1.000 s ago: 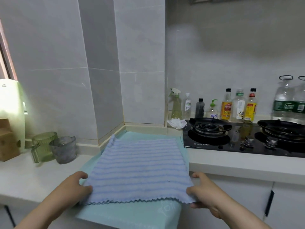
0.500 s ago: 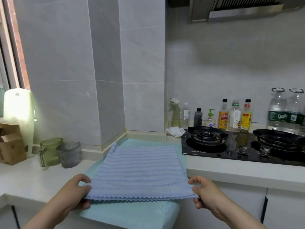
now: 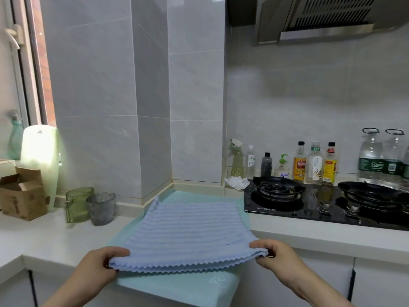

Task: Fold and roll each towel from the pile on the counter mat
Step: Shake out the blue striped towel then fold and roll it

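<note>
Both hands, left hand point(image 3: 99, 265) and right hand point(image 3: 276, 255), have lifted and are pinching the blue towel point(image 3: 188, 231)'s near corners; they're starting the fold, carrying it forward next.

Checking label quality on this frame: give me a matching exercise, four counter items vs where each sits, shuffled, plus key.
1 blue towel
2 cardboard box
3 white tissue
4 green jar

A left of the grey cup
B near corners pinched by left hand and right hand
C just left of the hob, at the back
D far left of the counter

Pairs: 1-B, 2-D, 3-C, 4-A
</note>
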{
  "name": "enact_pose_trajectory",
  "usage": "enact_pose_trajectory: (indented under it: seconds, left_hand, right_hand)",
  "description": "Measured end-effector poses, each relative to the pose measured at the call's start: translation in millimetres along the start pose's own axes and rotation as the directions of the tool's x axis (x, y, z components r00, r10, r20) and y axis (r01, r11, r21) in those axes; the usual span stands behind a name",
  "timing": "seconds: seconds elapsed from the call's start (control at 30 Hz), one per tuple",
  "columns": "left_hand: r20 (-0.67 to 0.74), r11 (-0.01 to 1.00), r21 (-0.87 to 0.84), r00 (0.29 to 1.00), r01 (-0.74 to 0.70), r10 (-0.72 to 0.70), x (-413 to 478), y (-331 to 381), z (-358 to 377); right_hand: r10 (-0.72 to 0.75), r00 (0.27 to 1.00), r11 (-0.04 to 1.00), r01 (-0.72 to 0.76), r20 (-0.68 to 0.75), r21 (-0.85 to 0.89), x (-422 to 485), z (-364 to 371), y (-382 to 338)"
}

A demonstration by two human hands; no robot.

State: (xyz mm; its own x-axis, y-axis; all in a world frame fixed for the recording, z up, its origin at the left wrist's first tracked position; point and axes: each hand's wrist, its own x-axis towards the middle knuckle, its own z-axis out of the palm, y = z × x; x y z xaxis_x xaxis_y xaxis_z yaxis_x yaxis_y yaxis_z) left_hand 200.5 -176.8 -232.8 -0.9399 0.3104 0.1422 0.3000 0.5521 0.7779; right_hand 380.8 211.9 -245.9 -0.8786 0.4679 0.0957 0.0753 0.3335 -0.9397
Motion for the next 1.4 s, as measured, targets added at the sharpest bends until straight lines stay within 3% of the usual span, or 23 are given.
enact_pose_trajectory:
  seconds: [0.1,0.27,0.43,0.57,0.9,1.03,1.2,1.4]
  left_hand:
    - [-0.027,0.979,0.175,0.994,-0.104,0.110,-5.3,5.0,0.8]
    - [-0.158,0.967,0.142,0.959,-0.212,0.234,-8.4,8.1,2.5]
    - [-0.179,0.952,0.106,0.936,-0.287,0.302,-21.0,13.2,-10.5]
    - [-0.147,0.969,-0.028,0.960,-0.246,0.239,-40.6,28.2,-25.5]
    - [-0.166,0.957,-0.125,0.957,-0.261,0.239,-60.8,34.4,-42.2]
    - [-0.190,0.965,-0.178,0.969,-0.195,0.160,-58.8,32.5,-43.9]
    - [-0.199,0.981,-0.141,0.975,-0.131,0.102,-47.2,33.6,-36.3]
    - [-0.161,0.995,-0.091,0.987,-0.031,0.016,-5.6,23.6,-23.8]
  right_hand:
    - [-0.049,0.997,0.999,0.049,-0.057,-0.004,-1.7,1.8,-2.1]
    - [-0.135,0.986,0.991,0.133,-0.094,-0.026,-5.3,-0.6,-13.1]
    - [-0.241,0.966,0.965,0.229,-0.096,-0.125,-15.5,-6.6,-29.0]
    - [-0.222,0.974,0.973,0.218,-0.051,-0.069,-26.7,-18.0,-41.5]
    - [-0.252,0.968,0.968,0.252,-0.003,-0.007,-47.3,-30.2,-59.8]
    - [-0.183,0.983,0.983,0.183,0.018,0.006,-44.5,-31.5,-52.9]
    - [-0.036,0.999,0.986,0.037,-0.009,0.160,-32.4,-22.4,-46.9]
    - [0.056,0.998,0.992,-0.054,-0.012,0.116,5.4,-5.0,-36.9]
